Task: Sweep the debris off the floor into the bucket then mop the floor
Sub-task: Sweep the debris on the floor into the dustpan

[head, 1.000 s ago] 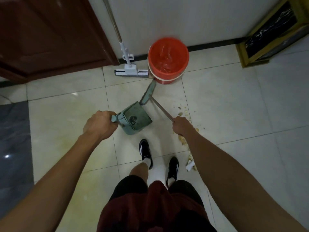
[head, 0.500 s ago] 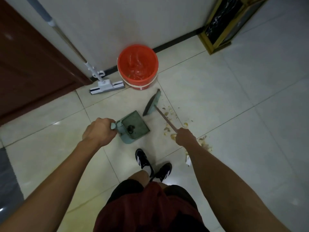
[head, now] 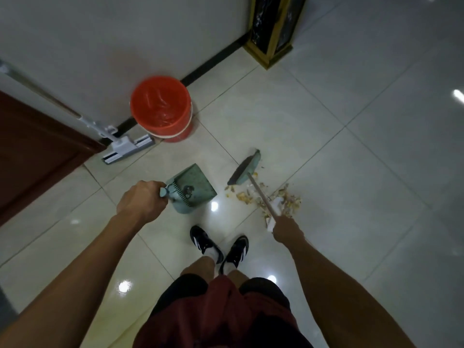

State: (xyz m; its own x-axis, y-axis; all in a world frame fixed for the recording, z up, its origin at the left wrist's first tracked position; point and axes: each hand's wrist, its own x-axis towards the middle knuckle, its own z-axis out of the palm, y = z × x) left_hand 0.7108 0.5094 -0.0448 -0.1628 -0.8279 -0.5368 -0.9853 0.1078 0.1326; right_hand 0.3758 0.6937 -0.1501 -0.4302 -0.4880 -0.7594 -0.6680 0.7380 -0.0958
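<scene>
The left hand (head: 141,200) has its fingers curled tight round the short handle of the green dustpan (head: 192,188), which juts out just past the knuckles; the pan's open mouth faces away from the fingers, and whether its lip touches the floor (head: 351,151) cannot be told. The right hand (head: 286,229) is closed round the thin wooden stick of the broom (head: 244,169), with the stick running up and away from the fingers to the green head, whose dark bristles are turned toward the dustpan. Between the two sets of fingers, nearer the body, stand two black shoes with white stripes (head: 206,243).

Just beyond the right fingers, around and under the broomstick, lies the debris (head: 266,195): yellowish scraps and a piece of white paper, scattered on the tile between the broom head and the hand, just right of the dustpan's mouth.

Farther out from the left fingers, the orange bucket (head: 160,106) stands upright against the wall, lined with an orange bag. Touching or just beside it on the left, the white flat mop (head: 128,149) rests head-down on the floor, its pole leaning toward the brown door (head: 37,156). Well beyond the right fingers a gold-framed black stand (head: 273,28) stands by the wall.
</scene>
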